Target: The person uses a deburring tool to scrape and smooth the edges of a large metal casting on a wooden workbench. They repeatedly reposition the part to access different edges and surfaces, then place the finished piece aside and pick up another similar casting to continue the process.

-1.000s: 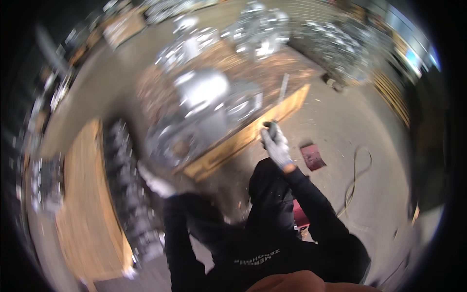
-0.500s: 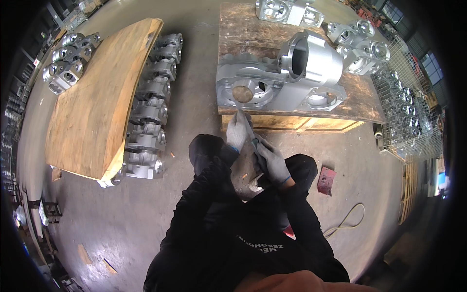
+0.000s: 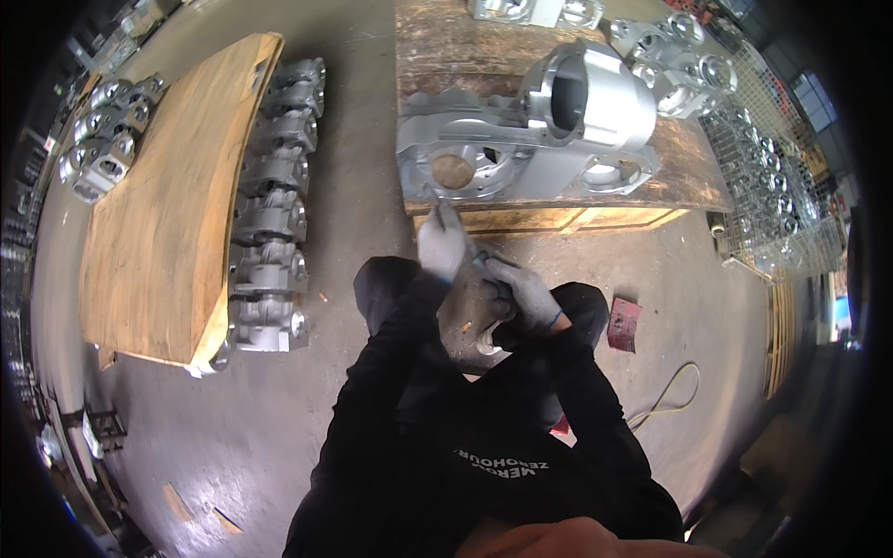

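Observation:
A large silver metal casting [image 3: 544,172], with a wide cylinder and round openings, lies on the wooden table in front of me. My left hand [image 3: 441,245], in a pale glove, reaches up to its near left edge; the fingers are closed together, and what they hold, if anything, is too blurred to make out. Lower and to the right, my gloved right hand [image 3: 526,290] is closed around a dark grey tool [image 3: 481,259] with a bit of teal on it. Its kind does not show, since the fingers hide most of it.
More castings [image 3: 672,67] stand at the table's [image 3: 437,46] far side, beside a wire cage [image 3: 777,186] of parts. On the left a wooden board [image 3: 177,214] has castings [image 3: 270,270] along its edge. A red piece [image 3: 624,325] and a looped cord [image 3: 668,402] lie on the floor.
My left hand has come away from the long grey thing it shared with my right hand and moved toward the casting. The whole view has shifted slightly.

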`<state>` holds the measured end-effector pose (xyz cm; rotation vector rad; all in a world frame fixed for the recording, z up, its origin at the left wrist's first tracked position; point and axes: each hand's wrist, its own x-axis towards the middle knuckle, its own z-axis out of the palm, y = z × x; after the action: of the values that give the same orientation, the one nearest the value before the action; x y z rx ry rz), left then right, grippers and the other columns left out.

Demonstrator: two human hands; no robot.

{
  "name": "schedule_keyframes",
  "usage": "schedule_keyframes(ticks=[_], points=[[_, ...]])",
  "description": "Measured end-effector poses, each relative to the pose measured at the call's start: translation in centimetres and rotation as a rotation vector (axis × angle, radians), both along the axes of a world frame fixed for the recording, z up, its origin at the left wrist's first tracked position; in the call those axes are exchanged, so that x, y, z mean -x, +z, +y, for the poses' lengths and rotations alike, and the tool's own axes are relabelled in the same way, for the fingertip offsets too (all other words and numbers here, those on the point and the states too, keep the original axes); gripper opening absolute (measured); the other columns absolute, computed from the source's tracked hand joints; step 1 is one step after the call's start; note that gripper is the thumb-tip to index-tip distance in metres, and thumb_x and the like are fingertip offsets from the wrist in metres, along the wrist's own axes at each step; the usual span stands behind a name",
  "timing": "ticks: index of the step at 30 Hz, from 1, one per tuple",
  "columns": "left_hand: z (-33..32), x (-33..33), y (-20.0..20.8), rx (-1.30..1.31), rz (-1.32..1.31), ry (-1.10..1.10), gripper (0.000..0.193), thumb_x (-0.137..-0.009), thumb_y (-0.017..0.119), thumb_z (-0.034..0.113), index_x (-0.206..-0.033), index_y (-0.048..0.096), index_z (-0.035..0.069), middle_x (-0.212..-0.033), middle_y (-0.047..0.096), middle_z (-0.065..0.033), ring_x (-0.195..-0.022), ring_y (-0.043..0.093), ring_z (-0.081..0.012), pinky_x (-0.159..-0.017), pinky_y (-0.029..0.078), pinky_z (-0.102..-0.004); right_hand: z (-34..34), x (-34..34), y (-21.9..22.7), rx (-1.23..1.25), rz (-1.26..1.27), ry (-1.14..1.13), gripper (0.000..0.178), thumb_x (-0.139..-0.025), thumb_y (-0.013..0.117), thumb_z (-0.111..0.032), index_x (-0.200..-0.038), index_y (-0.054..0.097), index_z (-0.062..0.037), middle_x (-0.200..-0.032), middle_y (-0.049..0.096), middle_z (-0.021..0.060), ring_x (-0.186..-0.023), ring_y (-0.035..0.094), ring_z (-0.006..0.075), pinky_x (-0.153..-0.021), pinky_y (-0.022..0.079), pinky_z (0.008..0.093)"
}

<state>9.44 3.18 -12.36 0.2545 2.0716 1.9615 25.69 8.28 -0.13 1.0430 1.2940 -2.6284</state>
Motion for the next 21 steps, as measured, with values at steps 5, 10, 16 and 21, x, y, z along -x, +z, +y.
schedule_keyframes(ticks=[5, 10, 16, 21], points=[[-0.2, 1.1, -0.5, 0.052, 0.039, -0.108, 0.045, -0.111, 0.048, 0.034, -0.093, 0.065, -0.004, -0.078, 0.069, -0.0196, -0.068, 0.067, -0.0309, -0.067, 0.052, -0.0456, -1.0, 0.2, -0.5, -0.315, -0.041, 0.082, 0.047, -0.107, 0.057, -0.025, -0.149, 0.055, -0.0029, -0.075, 0.055, -0.0033, -0.058, 0.049, 0.0055, -0.048, 0.037, 0.0238], [2.5, -0.7, -0.8, -0.185, -0.093, -0.231, 0.047, -0.111, 0.048, 0.043, -0.091, 0.064, 0.003, -0.072, 0.062, -0.0037, -0.062, 0.062, -0.0187, -0.057, 0.049, -0.0335, -1.1, -2.0, -0.4, -0.497, 0.029, 0.044, 0.056, -0.108, 0.054, -0.023, -0.156, 0.043, 0.0007, -0.098, 0.069, 0.0079, -0.078, 0.066, 0.0123, -0.069, 0.055, 0.0259], [4.4, -3.9, 0.3, -0.414, -0.483, -0.233, 0.045, -0.111, 0.049, 0.045, -0.087, 0.059, 0.009, -0.069, 0.058, 0.0, -0.055, 0.056, -0.0134, -0.048, 0.043, -0.0298, -0.5, -3.8, 0.3, -0.719, 0.077, 0.045, 0.058, -0.107, 0.052, -0.017, -0.161, 0.035, -0.0042, -0.094, 0.066, 0.0069, -0.069, 0.061, 0.0102, -0.061, 0.053, 0.0266], [4.7, -3.3, 1.4, -0.385, -0.514, -0.196, 0.042, -0.111, 0.05, 0.045, -0.088, 0.057, 0.011, -0.067, 0.056, 0.0009, -0.053, 0.054, -0.0135, -0.047, 0.043, -0.0301, -0.1, -3.0, 2.1, -0.663, -0.034, 0.125, 0.061, -0.106, 0.052, -0.015, -0.163, 0.033, -0.0056, -0.095, 0.066, 0.008, -0.069, 0.062, 0.0114, -0.062, 0.054, 0.0283]])
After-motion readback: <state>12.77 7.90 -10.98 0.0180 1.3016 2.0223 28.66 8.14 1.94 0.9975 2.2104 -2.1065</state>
